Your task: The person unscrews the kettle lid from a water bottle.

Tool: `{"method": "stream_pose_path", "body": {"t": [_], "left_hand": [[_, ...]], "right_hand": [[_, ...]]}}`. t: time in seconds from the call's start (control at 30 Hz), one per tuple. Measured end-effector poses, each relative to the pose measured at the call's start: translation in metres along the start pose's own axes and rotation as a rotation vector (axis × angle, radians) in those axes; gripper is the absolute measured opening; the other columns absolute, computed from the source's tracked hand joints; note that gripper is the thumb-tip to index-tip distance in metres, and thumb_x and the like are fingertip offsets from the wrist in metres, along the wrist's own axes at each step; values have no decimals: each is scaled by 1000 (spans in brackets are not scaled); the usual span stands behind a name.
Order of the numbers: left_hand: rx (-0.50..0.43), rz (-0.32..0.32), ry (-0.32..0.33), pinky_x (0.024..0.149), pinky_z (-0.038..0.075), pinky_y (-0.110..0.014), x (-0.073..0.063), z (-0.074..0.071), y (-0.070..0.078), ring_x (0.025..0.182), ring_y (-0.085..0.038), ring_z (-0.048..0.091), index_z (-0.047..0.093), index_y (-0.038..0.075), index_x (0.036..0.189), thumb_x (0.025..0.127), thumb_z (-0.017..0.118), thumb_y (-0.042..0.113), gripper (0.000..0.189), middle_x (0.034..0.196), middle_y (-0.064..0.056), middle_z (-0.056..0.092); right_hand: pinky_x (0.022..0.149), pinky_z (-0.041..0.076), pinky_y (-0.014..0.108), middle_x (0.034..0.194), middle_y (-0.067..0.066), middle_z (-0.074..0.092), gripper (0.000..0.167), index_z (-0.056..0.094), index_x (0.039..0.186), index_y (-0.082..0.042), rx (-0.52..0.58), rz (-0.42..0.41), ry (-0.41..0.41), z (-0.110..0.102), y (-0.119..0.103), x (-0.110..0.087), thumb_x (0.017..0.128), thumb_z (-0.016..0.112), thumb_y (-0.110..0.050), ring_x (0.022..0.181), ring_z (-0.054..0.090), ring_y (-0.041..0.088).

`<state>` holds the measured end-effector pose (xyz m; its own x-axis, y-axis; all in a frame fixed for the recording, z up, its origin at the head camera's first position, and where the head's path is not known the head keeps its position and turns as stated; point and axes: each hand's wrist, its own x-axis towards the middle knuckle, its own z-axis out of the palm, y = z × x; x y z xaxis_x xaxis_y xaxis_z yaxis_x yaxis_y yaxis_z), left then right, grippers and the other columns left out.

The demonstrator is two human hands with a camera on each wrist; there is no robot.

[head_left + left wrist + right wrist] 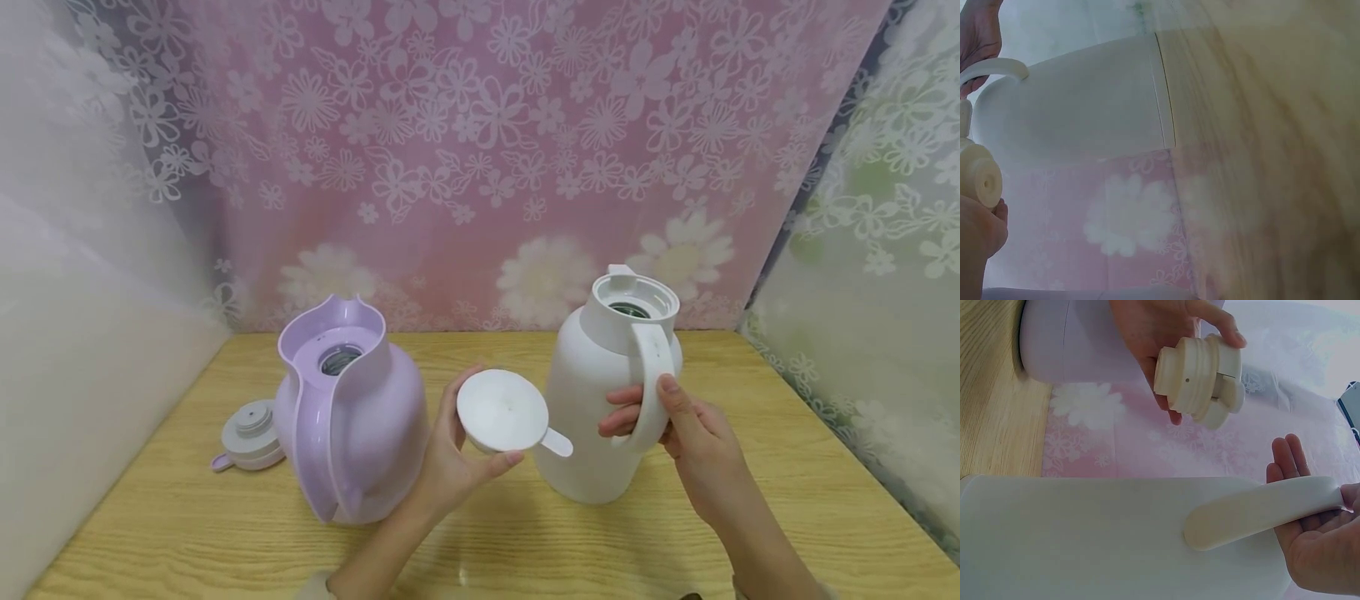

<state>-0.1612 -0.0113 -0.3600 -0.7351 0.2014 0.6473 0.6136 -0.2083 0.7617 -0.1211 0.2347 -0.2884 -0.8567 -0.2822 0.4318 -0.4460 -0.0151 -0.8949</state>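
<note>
My left hand (pixel 452 471) holds a white jug lid (pixel 501 410) between thumb and fingers, its tab pointing right. The right wrist view shows the lid's stepped plug (pixel 1188 381) side on. Beside it, an open-topped white thermos jug (pixel 581 400) stands upright on the table. My right hand (pixel 708 458) is at the jug's handle (pixel 654 375), fingers passed through the loop and thumb against its outer side. To the left stands a lilac thermos jug (pixel 397 417), also without its lid, close to my left forearm.
A grey and lilac lid (pixel 253 440) lies on the wooden table (pixel 172 517) left of the lilac jug. Pink flowered sheeting (pixel 487 167) hangs behind the table, with pale sheeting (pixel 885 333) along the right side.
</note>
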Motion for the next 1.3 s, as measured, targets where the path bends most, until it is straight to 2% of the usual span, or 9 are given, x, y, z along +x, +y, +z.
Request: {"method": "stream_pose_path", "body": {"t": [0.17,0.37,0.53,0.77,0.97,1.07,1.2,1.3], "left_hand": [[-21,50,-3,94,40,-40,1,-1,-5,117,-31,42,31,-1,134,68,79,8,82,134,-21,38],[7,59,18,92,42,-39,1,-1,-10,116,-30,44,32,-2,134,64,78,-4,84,131,-21,40],[81,10,40,87,45,-39,1,-1,-13,113,-26,46,38,7,134,61,81,-2,86,130,-14,44],[142,-78,69,84,46,-36,5,6,11,106,-26,48,38,-4,131,56,81,-12,87,127,-16,46],[224,-160,54,86,44,-37,2,2,-12,108,-19,46,37,15,139,58,87,5,96,132,0,42],[308,-179,30,85,44,-37,3,2,-15,108,-16,45,36,23,139,58,88,18,96,131,6,40],[427,-207,-6,85,44,-37,6,2,-16,108,-15,45,35,25,140,59,88,26,96,131,6,39],[535,-227,-42,83,46,-36,7,3,-17,107,-18,47,34,22,142,60,87,27,98,131,1,39]], "right_hand": [[84,43,24,83,13,67,47,56,102,12,-4,-6,5,0,-1,0,103,20,-17,88,63,21],[84,43,23,83,12,67,47,57,102,12,-2,-4,6,0,-1,0,103,20,-17,88,63,21],[83,43,23,83,12,67,46,57,102,12,4,-17,3,0,0,1,103,20,-16,88,63,21],[83,44,24,83,12,68,46,58,102,11,4,-14,11,0,-1,1,103,21,-16,88,62,21],[83,44,24,84,12,68,46,58,103,9,-8,-2,5,0,0,1,103,20,-17,88,63,21],[83,44,24,84,11,68,46,59,103,8,-13,9,10,0,-1,1,103,21,-18,88,63,21],[83,44,24,84,11,68,46,59,103,8,-19,14,14,0,-1,1,103,21,-19,88,63,21],[83,44,24,84,11,68,46,59,102,8,-16,14,17,1,-1,0,103,21,-19,88,63,21]]}}
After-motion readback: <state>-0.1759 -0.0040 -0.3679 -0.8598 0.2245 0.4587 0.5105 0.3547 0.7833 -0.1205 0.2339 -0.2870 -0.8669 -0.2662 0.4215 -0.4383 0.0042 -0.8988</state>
